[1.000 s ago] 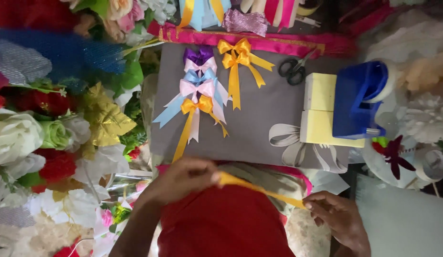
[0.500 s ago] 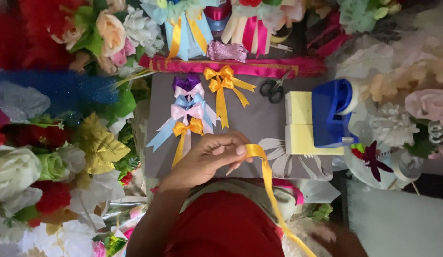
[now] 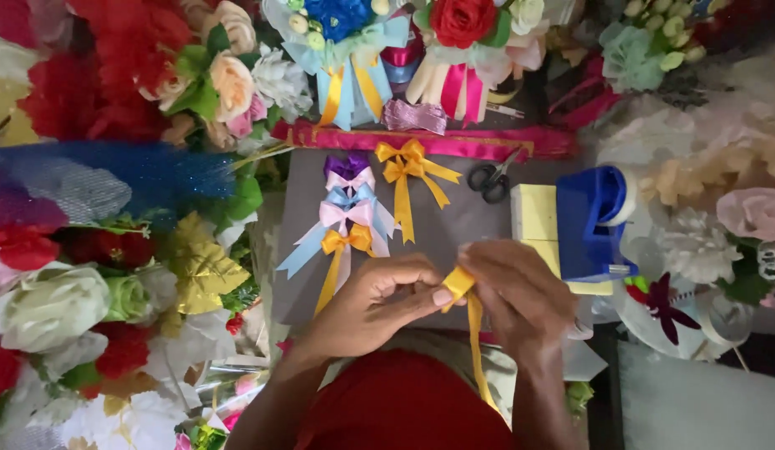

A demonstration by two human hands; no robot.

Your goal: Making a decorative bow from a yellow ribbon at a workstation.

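Head view, near edge: red garment (image 3: 400, 408) at bottom centre, both forearms coming up from it. Left hand (image 3: 375, 300) and right hand (image 3: 521, 292) meeting over grey counter (image 3: 454, 225), fingertips together, both pinched on yellow ribbon (image 3: 459, 282) folded at the top. Ribbon tail hanging down from the pinch, between the wrists, across the red garment. Left thumb pressed on the fold; right fingers curled over it from the other side.

Just beyond the hands, on the counter: column of finished bows, orange bow (image 3: 344, 243) nearest, then pink bow (image 3: 346, 212), light blue bow (image 3: 354, 196), purple bow (image 3: 347, 167) farthest, tails overlapping. Beside that column, larger yellow bow (image 3: 407, 162) with long tails, lying apart from the others. Right of it, black scissors (image 3: 487, 179) flat on the counter. Right side: blue tape dispenser (image 3: 592, 221) sitting on yellow pad (image 3: 537, 212), just beside the right hand.

Farther back: magenta ribbon strip (image 3: 421, 142) across the counter's far edge. Beyond that, bouquets with blue, yellow and pink ribbon streamers.

Left flank: artificial flowers, red, white, peach, plus gold foil leaf (image 3: 200, 262) and blue glitter mesh (image 3: 121, 171). Right flank: pale cream and pink flowers
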